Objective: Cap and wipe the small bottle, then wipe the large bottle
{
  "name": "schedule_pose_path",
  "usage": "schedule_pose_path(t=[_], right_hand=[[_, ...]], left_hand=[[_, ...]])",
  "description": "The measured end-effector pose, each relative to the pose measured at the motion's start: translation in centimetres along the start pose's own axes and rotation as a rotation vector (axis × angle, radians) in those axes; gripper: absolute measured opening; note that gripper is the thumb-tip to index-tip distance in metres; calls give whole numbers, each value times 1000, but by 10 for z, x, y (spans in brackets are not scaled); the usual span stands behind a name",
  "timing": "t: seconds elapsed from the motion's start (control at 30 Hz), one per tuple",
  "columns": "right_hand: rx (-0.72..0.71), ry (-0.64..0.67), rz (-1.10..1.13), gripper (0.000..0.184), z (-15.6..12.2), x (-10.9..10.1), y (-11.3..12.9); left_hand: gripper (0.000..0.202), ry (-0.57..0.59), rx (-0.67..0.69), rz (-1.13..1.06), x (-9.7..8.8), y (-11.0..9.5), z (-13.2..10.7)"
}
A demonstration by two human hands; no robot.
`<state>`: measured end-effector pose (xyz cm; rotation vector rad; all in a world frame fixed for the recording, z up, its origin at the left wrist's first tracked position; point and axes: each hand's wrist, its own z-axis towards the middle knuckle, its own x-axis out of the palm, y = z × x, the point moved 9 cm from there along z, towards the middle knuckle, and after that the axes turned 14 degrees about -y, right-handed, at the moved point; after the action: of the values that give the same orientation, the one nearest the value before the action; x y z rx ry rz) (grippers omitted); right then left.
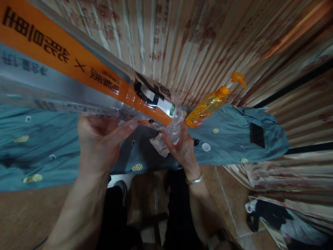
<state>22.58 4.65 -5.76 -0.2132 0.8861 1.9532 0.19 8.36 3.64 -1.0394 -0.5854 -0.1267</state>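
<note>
A large clear plastic bottle (104,83) with an orange and silver label lies slantwise close in front of me, its far end at the upper left cut off by the frame. My left hand (104,139) supports its underside, thumb along the label and the other fingers hidden behind it. Around the bottle's right end my right hand (183,149) is closed, thumb and fingers on the clear plastic. Just below that end shows a crumpled whitish piece (160,144), perhaps tissue; whether my right hand touches it I cannot tell.
An orange pump bottle (206,107) stands on the blue-green cloth (229,152) to the right. A white round disc (206,147) and a small black object (196,142) lie nearby. Farther right is a dark phone (257,135). Pleated curtains (161,45) hang behind.
</note>
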Motion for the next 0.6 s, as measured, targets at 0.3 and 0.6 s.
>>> schedule_pose_path(t=[0.3, 0.6], right_hand=[[-13, 12, -12, 71, 0, 0, 1], [15, 56, -4, 74, 0, 2, -1]], left_hand=[[64, -22, -4, 28, 1, -2, -1], [43, 25, -46, -1, 13, -3, -3]])
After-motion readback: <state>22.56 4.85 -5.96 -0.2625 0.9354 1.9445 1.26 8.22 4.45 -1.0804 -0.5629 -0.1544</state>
